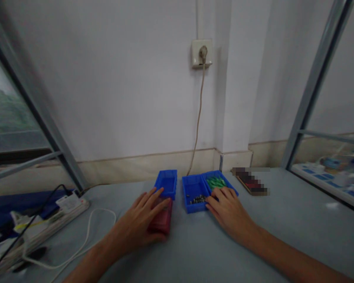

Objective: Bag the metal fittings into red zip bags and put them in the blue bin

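Note:
My left hand lies over a dark red box on the grey table, fingers curled around it, fingertips near an empty blue bin. My right hand rests on the front edge of two more blue bins. Its fingers are bent down, and whether they hold anything is hidden. One bin holds small dark metal parts. The other holds green parts.
A white power strip with black and white cables lies at the left. A wall socket with a beige cord hangs above the bins. A blurred flat object sits right of the bins. Metal frame posts stand at both sides.

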`<state>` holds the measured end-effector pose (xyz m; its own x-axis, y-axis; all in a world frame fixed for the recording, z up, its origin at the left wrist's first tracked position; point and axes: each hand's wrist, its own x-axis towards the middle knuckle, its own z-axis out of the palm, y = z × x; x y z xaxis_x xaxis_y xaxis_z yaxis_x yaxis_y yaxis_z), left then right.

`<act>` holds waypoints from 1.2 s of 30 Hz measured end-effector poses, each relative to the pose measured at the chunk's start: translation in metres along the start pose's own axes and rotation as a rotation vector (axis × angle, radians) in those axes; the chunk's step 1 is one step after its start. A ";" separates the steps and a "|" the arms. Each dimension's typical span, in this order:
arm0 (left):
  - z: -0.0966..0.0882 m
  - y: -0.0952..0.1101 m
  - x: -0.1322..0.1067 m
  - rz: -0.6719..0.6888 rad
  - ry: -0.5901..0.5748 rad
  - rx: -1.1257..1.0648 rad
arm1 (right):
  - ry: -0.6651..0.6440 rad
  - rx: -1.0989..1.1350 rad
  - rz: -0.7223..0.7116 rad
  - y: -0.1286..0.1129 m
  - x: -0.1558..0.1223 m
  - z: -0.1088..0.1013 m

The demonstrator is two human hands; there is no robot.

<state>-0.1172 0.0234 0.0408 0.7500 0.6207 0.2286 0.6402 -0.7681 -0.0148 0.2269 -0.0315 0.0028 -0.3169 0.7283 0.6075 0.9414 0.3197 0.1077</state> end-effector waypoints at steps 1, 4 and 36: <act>-0.004 0.009 0.001 0.017 0.010 -0.006 | -0.003 -0.015 0.001 0.000 0.001 0.000; -0.013 0.036 0.009 0.076 0.016 -0.019 | -0.003 -0.057 0.005 0.001 0.002 0.000; 0.053 0.109 0.069 -0.445 0.011 -0.819 | 0.011 0.325 -0.202 0.016 -0.011 -0.006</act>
<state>0.0132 -0.0088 0.0039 0.4595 0.8863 0.0580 0.5482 -0.3344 0.7666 0.2459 -0.0377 0.0028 -0.4894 0.6253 0.6079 0.7736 0.6331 -0.0284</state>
